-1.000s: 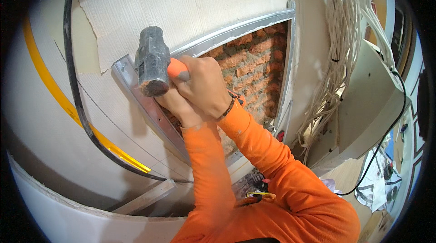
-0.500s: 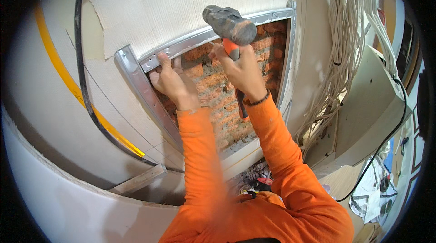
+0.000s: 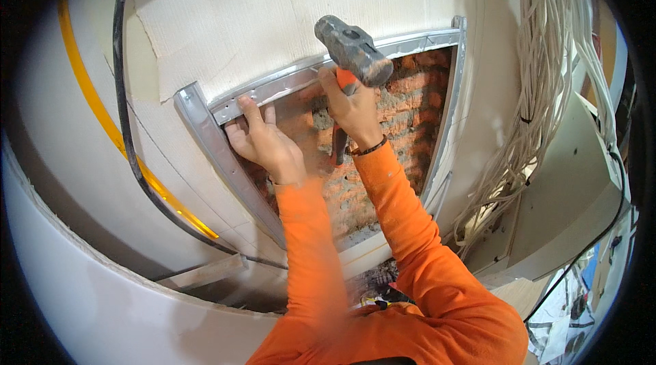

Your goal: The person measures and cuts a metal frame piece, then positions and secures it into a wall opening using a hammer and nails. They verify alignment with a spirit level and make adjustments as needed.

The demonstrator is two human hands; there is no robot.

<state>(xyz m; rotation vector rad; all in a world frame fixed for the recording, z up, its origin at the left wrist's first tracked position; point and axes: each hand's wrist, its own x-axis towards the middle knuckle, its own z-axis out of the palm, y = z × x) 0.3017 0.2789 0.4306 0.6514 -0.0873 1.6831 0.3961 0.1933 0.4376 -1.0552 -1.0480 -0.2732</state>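
Note:
My left hand (image 3: 266,143) grips the left end of a horizontal metal channel (image 3: 290,79), thumb on its front face and fingers curled beneath. This channel tops a metal frame around an opening of exposed brick wall (image 3: 403,116). My right hand (image 3: 355,111) is closed around the orange-and-black handle of a hammer (image 3: 355,51) with a heavy, scuffed grey head. That head is up in front of the channel, while the handle hangs down before the bricks. The right fingertips reach close to the channel's lower edge; whether they touch it I cannot tell.
A left metal upright (image 3: 222,153) and a right one (image 3: 447,116) flank the bricks. Bundled white cables (image 3: 540,85) hang at the right beside a pale box-like panel (image 3: 570,187). A black cable (image 3: 121,92) and a yellow strip (image 3: 96,102) run down the left.
The hammer has shifted slightly left along the channel, and its handle's lower end has swung left. My left hand keeps its hold on the channel. The whole view has shifted a little.

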